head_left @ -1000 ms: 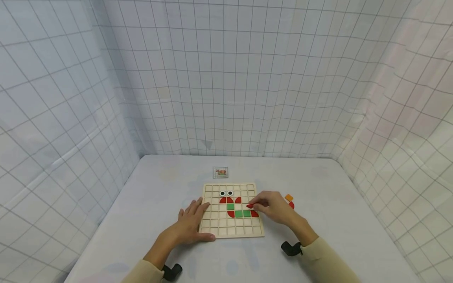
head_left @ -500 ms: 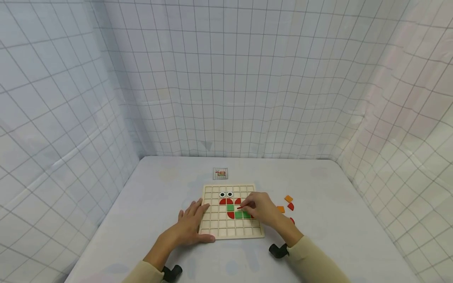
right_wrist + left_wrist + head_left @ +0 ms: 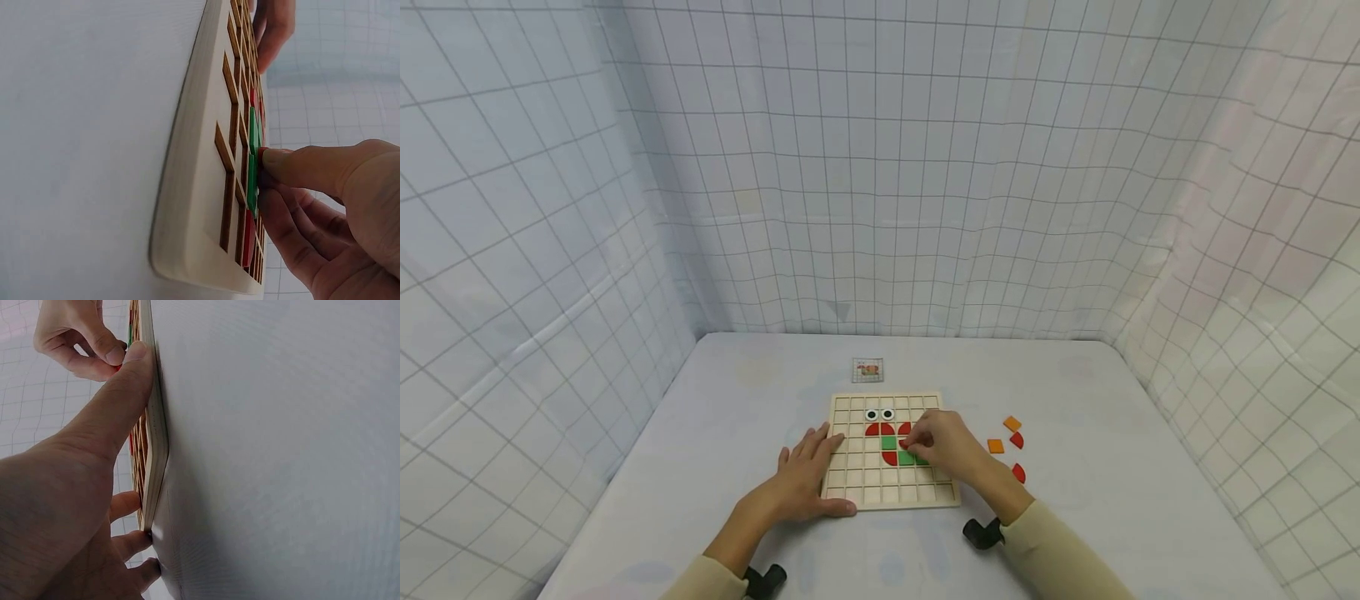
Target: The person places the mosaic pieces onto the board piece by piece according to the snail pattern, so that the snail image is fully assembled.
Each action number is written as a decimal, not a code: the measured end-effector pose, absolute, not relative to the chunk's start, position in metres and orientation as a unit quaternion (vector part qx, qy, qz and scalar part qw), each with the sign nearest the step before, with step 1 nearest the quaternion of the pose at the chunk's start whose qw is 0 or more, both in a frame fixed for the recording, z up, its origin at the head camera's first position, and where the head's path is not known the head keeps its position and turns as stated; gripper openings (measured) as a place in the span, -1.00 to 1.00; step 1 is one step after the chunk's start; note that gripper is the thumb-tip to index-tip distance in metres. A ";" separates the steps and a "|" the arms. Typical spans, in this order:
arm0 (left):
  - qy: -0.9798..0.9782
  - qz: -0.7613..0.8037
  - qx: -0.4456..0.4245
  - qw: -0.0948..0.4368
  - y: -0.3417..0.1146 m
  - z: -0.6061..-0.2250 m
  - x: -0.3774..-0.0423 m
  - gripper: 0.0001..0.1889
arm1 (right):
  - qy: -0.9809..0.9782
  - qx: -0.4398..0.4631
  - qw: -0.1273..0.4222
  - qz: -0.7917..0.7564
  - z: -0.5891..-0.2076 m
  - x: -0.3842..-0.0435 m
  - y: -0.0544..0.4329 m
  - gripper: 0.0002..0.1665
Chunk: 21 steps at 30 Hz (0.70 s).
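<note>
A wooden grid board [image 3: 859, 493] lies on the table. My left hand [image 3: 808, 475] rests along its left side, fingers spread and straight, with the thumb [image 3: 128, 369] over the near edge. Thumb and fingertips of my right hand [image 3: 951, 447] pinch a red quarter-circle tile [image 3: 903, 444], right at the cell beside a green square tile [image 3: 888, 442]. Two eye tiles [image 3: 879, 414], more red quarter-circles [image 3: 880, 429] and further green squares [image 3: 907, 458] sit in the board's cells. The right hand hides some cells on that side in the head view.
Right of the board lie orange square tiles [image 3: 996, 446] and loose red quarter-circles [image 3: 1018, 472]. A small picture card [image 3: 868, 370] is on the table behind the board. White gridded curtains [image 3: 895, 208] stand around the table.
My right hand has carried the red quarter-circle tile leftward across the board to the cell beside the green square, uncovering loose tiles on the right. The left hand has stayed in place.
</note>
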<state>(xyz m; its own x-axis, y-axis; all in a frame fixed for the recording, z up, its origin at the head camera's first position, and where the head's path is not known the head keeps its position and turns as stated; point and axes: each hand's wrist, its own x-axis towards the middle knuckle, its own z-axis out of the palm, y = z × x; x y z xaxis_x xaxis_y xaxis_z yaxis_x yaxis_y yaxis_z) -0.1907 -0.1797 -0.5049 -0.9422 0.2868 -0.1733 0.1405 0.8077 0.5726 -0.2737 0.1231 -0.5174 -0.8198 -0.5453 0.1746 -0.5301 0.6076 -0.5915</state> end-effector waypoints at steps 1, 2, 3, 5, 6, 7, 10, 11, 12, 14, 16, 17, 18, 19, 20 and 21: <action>0.942 0.289 0.114 0.126 -0.180 -0.505 -0.191 0.28 | 0.897 -0.299 0.015 -0.326 -0.517 -0.273 0.123 -0.93; 0.942 0.288 0.114 0.126 -0.180 -0.505 -0.191 0.28 | 0.897 -0.299 0.017 -0.325 -0.517 -0.273 0.123 -0.93; 0.942 0.288 0.115 0.126 -0.180 -0.505 -0.191 0.28 | 0.897 -0.300 0.019 -0.325 -0.517 -0.273 0.123 -0.93; 0.943 0.288 0.115 0.125 -0.180 -0.505 -0.191 0.28 | 0.896 -0.301 0.024 -0.325 -0.516 -0.273 0.123 -0.93; 0.943 0.288 0.115 0.125 -0.180 -0.505 -0.191 0.28 | 0.895 -0.304 0.025 -0.324 -0.517 -0.273 0.123 -0.94; 0.942 0.288 0.115 0.125 -0.180 -0.506 -0.191 0.28 | 0.895 -0.306 0.026 -0.324 -0.517 -0.273 0.123 -0.94; 0.942 0.287 0.116 0.126 -0.180 -0.506 -0.191 0.28 | 0.894 -0.310 0.030 -0.321 -0.517 -0.274 0.122 -0.94; 0.942 0.287 0.116 0.126 -0.180 -0.506 -0.191 0.28 | 0.895 -0.311 0.029 -0.320 -0.517 -0.274 0.122 -0.94; 0.942 0.287 0.116 0.127 -0.180 -0.506 -0.191 0.28 | 0.895 -0.311 0.030 -0.319 -0.517 -0.275 0.122 -0.94; 0.942 0.288 0.116 0.126 -0.180 -0.505 -0.191 0.28 | 0.896 -0.309 0.031 -0.317 -0.516 -0.276 0.122 -0.94; 0.942 0.289 0.117 0.126 -0.180 -0.504 -0.191 0.28 | 0.897 -0.308 0.030 -0.316 -0.516 -0.277 0.121 -0.94; 0.942 0.289 0.117 0.125 -0.180 -0.504 -0.191 0.28 | 0.897 -0.307 0.030 -0.316 -0.516 -0.277 0.121 -0.94; 0.941 0.290 0.118 0.125 -0.180 -0.504 -0.191 0.28 | 0.898 -0.306 0.030 -0.315 -0.516 -0.278 0.120 -0.94; 0.941 0.290 0.118 0.124 -0.181 -0.504 -0.191 0.28 | 0.899 -0.304 0.030 -0.314 -0.516 -0.278 0.120 -0.94; 0.942 0.290 0.119 0.123 -0.181 -0.504 -0.191 0.28 | 0.899 -0.304 0.030 -0.313 -0.516 -0.278 0.120 -0.94; 0.942 0.289 0.120 0.123 -0.181 -0.504 -0.191 0.28 | 0.900 -0.303 0.031 -0.313 -0.517 -0.278 0.120 -0.94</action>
